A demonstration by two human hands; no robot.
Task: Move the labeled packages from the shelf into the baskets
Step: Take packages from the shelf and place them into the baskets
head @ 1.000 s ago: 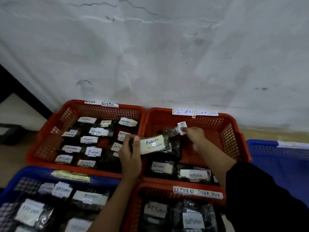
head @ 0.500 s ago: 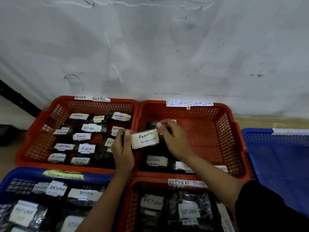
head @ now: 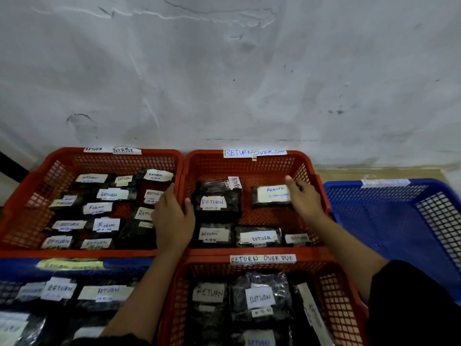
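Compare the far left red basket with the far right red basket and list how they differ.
The far left red basket is crowded with labeled packages over most of its floor; the far right red basket holds only a few, with bare mesh showing. The left hand rests on the rims where the two baskets meet, while the right hand reaches into the right basket, touching a package. Both are red mesh with a RETURN OVERDUE label on the back rim.

We see three red plastic mesh baskets [head: 249, 166] and two blue plastic mesh baskets [head: 389, 208]. The dark packages [head: 219, 196] in them carry white paper labels [head: 212, 202] with blue or black handwriting.
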